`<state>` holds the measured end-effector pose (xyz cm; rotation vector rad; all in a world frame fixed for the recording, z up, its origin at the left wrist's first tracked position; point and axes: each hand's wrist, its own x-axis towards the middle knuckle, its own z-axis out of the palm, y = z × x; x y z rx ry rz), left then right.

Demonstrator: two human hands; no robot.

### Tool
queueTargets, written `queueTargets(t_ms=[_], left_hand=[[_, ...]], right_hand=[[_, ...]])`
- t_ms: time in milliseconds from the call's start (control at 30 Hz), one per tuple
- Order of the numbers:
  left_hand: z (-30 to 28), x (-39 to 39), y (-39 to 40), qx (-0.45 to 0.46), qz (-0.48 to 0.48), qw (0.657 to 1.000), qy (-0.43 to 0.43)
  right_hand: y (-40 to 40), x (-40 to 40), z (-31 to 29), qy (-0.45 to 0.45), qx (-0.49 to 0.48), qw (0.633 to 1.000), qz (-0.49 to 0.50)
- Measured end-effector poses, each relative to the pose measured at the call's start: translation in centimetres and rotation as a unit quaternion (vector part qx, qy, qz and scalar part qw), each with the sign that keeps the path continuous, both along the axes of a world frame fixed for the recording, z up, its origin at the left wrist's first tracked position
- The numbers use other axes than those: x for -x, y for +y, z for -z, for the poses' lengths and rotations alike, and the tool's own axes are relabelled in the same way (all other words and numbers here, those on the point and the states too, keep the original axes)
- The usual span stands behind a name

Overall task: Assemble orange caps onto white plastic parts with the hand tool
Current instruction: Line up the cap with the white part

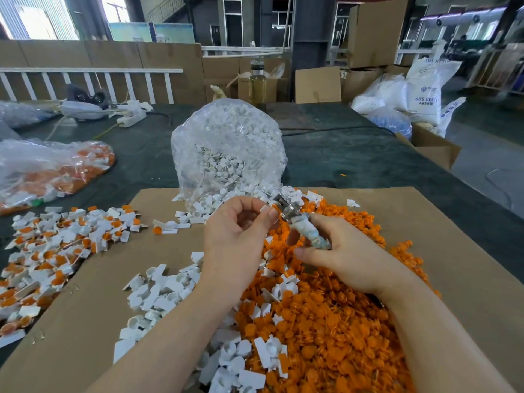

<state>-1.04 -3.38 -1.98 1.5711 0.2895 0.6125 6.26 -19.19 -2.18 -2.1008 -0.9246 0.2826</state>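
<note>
Gripping hand tool [302, 225] in right hand [340, 259], long axis slanting toward bench's far edge; left hand [238, 236] pinching white part [265, 209] touching tool's metal head.

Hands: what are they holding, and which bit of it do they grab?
The right hand grips the hand tool by its wrapped handle. The left hand pinches a white plastic part by its edge, at the tool's metal tip.

The left hand [235, 231] pinches a white part [266, 208] against the hand tool [300, 222] gripped by the right hand [340, 256] above orange caps [326, 321].
</note>
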Motion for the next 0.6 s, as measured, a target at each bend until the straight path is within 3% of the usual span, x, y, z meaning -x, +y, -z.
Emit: queueTargets(t_ms=[600], left_hand=[[0.40,-0.13,0.23,0.090,0.030,0.995,0.006]], right_hand=[[0.05,0.26,0.43,-0.050,0.043,0.998,0.022]])
